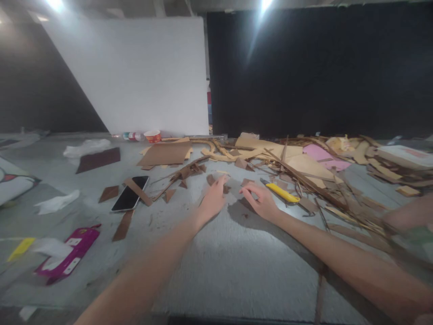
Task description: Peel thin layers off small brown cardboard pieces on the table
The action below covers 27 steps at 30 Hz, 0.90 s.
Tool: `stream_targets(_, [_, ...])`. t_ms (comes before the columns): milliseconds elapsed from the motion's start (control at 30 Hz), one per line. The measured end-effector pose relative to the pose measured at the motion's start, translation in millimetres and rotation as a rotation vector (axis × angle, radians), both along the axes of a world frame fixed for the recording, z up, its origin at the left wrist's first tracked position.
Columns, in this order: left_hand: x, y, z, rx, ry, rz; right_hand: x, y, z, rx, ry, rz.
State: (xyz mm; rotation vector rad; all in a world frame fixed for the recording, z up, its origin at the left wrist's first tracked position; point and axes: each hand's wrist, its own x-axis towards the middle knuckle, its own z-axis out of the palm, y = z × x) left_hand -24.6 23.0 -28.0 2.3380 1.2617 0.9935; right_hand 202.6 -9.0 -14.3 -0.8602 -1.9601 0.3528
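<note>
My left hand [213, 198] is over the grey tabletop with its fingers stretched forward. Small brown paper scraps [211, 179] lie by its fingertips, and I make out nothing held. To the right, my right hand [263, 202] rests low with its fingers loosely bent, thumb and forefinger slightly apart, nothing visible in them. Just beyond it lies a yellow utility knife [283, 192], not touched by the hand. A brown scrap [248, 182] sits ahead of the right fingertips. Thin brown strips [191, 171] spread ahead of the left hand.
A phone [130, 195] with a brown strip across it and a purple tissue pack [72, 253] lie left. Brown sheets [165, 152] and a paper cup [153, 136] stand behind. Offcuts [314, 171] heap up at right, near another person's blurred arm [407, 212]. Upright boards [152, 76] close the back.
</note>
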Motion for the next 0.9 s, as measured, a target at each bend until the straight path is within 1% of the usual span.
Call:
stream_targets(67, [0,-2,2.4,0.016,0.011,0.073,0,-1,0.3,-0.01,-0.008,0.012])
stream_targets(133, [-3,-5,10.7,0.084,0.13,0.215,-1,-1,0.5,-0.015,-0.012,0.023])
stream_targets(167, [-5,-7,16.5,0.126,0.214,0.314,-1,-1,0.5,-0.018,-0.013,0.028])
stream_targets(233, [-13,-9,29.3,0.181,0.364,0.552,-1,-1,0.3,-0.021,-0.013,0.036])
stream_targets(267, [-19,-9,35.1,0.178,0.434,0.656,-1,-1,0.1,-0.021,-0.014,0.038])
stream_targets(300, [-25,-8,40.0,0.16,0.496,0.728,0,-1,0.0,-0.02,-0.015,0.04])
stream_targets(367, [-39,-5,46.0,0.118,0.593,0.829,-1,-1,-0.4,-0.012,-0.027,0.044])
stream_targets(433, [-52,-1,47.1,0.052,0.652,0.912,-1,-1,-0.7,-0.003,-0.043,0.049])
stream_targets(500, [-62,3,45.7,-0.026,0.662,0.935,-1,-1,-1.0,-0.002,-0.047,0.056])
stream_targets(533, [-65,4,44.9,-0.067,0.656,0.931,-2,-1,-1.1,-0.004,-0.042,0.059])
stream_targets(600, [-67,6,44.1,-0.107,0.623,0.875,-2,-1,-1.0,-0.009,-0.03,0.066])
stream_targets(667, [-61,7,43.7,-0.096,0.513,0.769,-3,-1,-0.9,-0.009,-0.025,0.068])
stream_targets(733, [-49,7,42.1,-0.088,0.281,0.603,-3,-1,-0.6,-0.008,-0.027,0.062])
stream_targets(767, [-41,6,40.4,-0.117,0.11,0.488,-3,0,-0.6,-0.008,-0.026,0.052])
stream_targets(833, [-23,2,35.3,-0.284,-0.258,0.247,-3,2,-0.6,-0.011,-0.013,0.02])
stream_targets(867, [-14,0,32.1,-0.374,-0.414,0.139,-3,3,-0.7,-0.021,0.001,0.0])
stream_targets(900, [-5,-4,28.7,-0.456,-0.515,0.021,-3,4,-0.9,-0.041,0.016,-0.015])
